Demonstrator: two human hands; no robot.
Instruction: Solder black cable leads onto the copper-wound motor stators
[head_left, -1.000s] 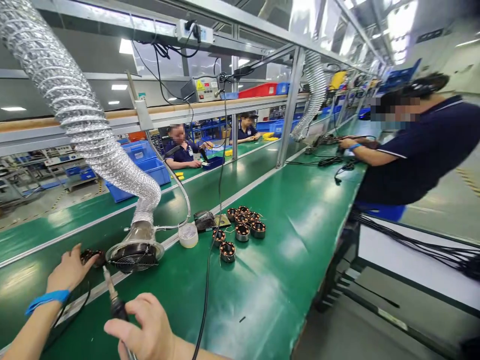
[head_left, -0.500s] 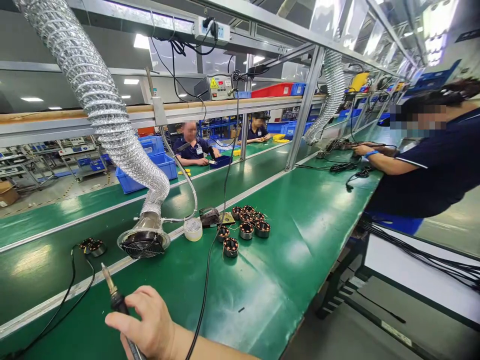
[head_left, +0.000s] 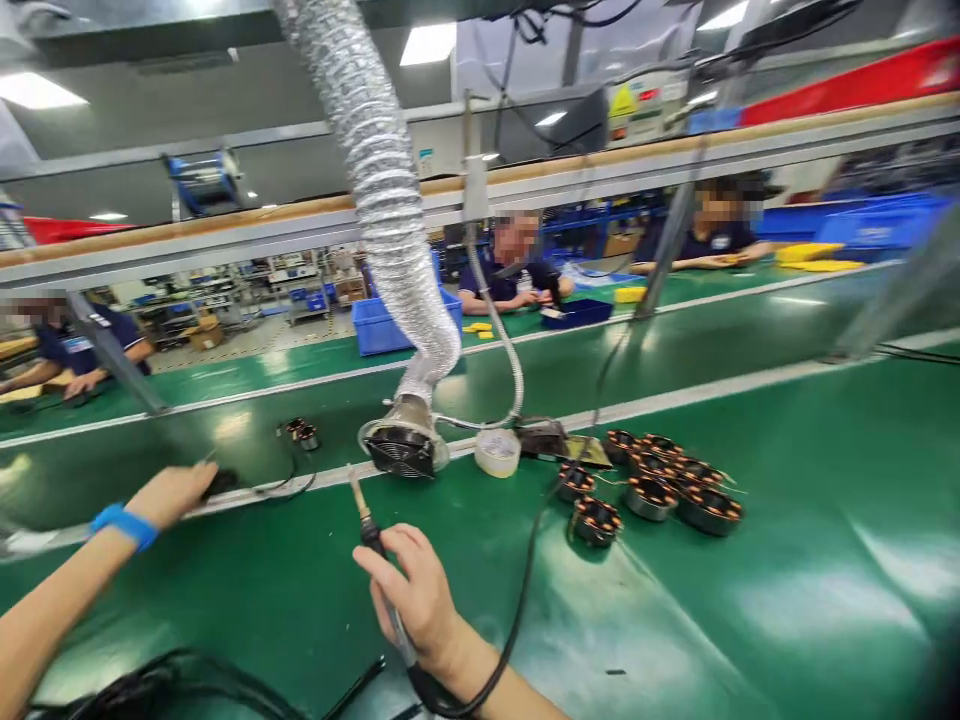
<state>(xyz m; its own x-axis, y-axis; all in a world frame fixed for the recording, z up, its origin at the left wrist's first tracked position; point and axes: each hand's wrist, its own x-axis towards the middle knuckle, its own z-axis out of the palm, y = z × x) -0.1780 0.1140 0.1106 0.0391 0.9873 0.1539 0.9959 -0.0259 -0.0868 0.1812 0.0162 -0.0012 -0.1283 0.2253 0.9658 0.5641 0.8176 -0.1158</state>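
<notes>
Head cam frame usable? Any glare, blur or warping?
Head view: glare washes the green bench at lower right; motion blur softens the whole frame, including the right hand and soldering iron; the wide lens bends the long white bench strip; the horizon tilts.

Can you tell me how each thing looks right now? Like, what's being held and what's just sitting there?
Right hand: gripping the iron.
Soldering iron: held, tip pointing up.
Left hand: stretched out, fingers at a small black object.
Copper-wound motor stators: standing in a cluster, wires loose.
Tape roll: lying flat.
Fume extractor fan: grille facing the person, silver duct attached.
</notes>
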